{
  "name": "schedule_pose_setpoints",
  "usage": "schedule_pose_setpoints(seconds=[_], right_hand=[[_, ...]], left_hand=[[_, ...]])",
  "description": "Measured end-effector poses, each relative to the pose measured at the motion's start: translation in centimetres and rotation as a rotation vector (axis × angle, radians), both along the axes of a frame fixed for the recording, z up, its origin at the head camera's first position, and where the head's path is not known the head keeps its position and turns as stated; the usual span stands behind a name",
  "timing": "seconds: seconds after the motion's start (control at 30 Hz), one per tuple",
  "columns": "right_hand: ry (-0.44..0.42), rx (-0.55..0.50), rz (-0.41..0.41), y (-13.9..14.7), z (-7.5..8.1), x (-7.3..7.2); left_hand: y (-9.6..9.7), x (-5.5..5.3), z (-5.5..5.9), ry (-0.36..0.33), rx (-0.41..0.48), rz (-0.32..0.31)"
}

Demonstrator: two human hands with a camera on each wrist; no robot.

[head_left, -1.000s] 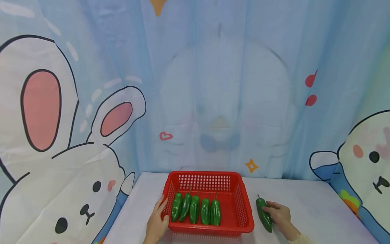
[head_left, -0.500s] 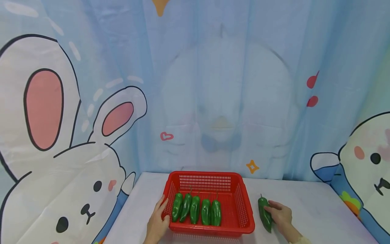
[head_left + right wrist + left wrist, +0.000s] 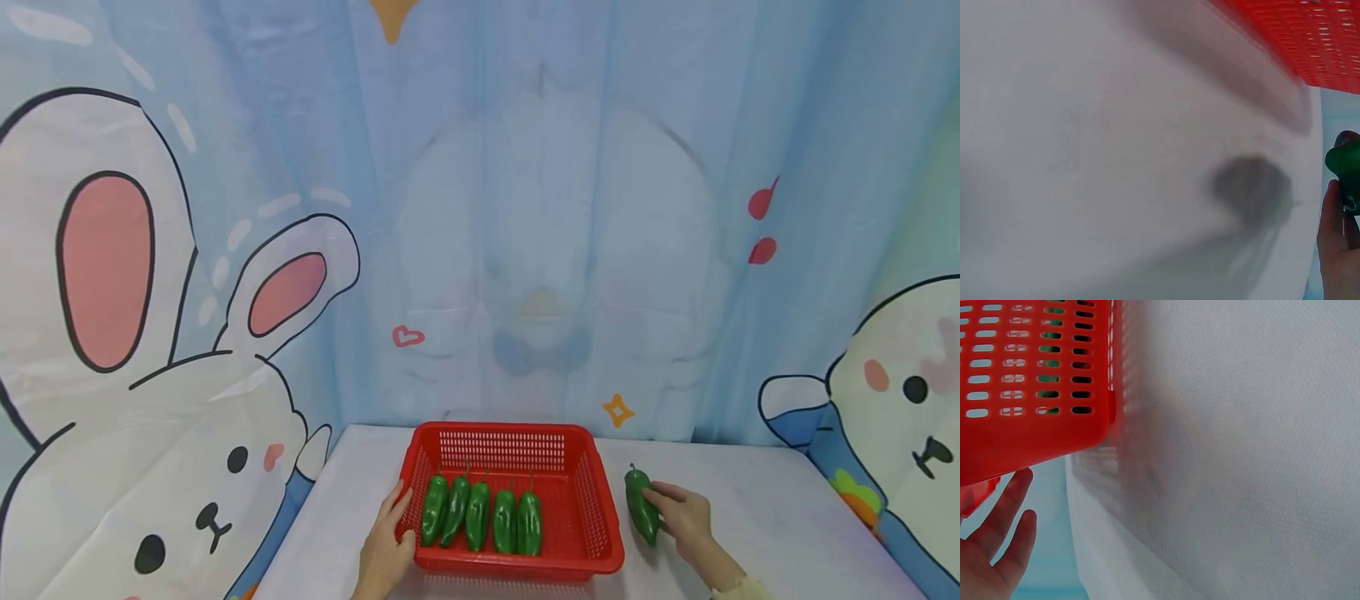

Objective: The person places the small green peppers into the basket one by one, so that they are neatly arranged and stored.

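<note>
A green chili pepper is pinched in my right hand, stem pointing away, to the right of the red basket. In the right wrist view the pepper appears at the right edge, raised off the white surface, its shadow apart from it. My left hand rests against the basket's left side; in the left wrist view its fingers are fairly straight, one fingertip touching the rim. Inside the basket several green chili peppers lie side by side, stems away from me, filling the left and middle.
The basket stands on a white-covered table. Behind the table hangs a light blue curtain printed with cartoon animals. Bare basket floor shows to the right of the peppers.
My right hand has lifted the pepper off the table and moved it slightly away from me. The left hand and the basket stay where they were.
</note>
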State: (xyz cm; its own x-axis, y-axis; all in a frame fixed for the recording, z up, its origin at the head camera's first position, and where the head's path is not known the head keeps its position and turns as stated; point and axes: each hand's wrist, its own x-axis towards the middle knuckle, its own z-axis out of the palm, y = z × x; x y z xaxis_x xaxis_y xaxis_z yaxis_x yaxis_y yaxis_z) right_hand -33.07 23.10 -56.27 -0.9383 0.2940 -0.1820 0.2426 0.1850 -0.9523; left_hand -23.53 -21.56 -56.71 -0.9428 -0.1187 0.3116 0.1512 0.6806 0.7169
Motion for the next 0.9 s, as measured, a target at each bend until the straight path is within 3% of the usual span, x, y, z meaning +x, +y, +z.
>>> schedule_pose_setpoints(seconds=[0.5,0.9], right_hand=[[0.095,0.006,0.085,-3.0,4.2,0.8],[0.14,-0.055,0.123,-4.6,5.7,1.3]], left_hand=[[-0.1,0.0,-0.2,-0.011,0.004,0.015],[0.1,0.1,0.1,0.005,0.003,0.016]])
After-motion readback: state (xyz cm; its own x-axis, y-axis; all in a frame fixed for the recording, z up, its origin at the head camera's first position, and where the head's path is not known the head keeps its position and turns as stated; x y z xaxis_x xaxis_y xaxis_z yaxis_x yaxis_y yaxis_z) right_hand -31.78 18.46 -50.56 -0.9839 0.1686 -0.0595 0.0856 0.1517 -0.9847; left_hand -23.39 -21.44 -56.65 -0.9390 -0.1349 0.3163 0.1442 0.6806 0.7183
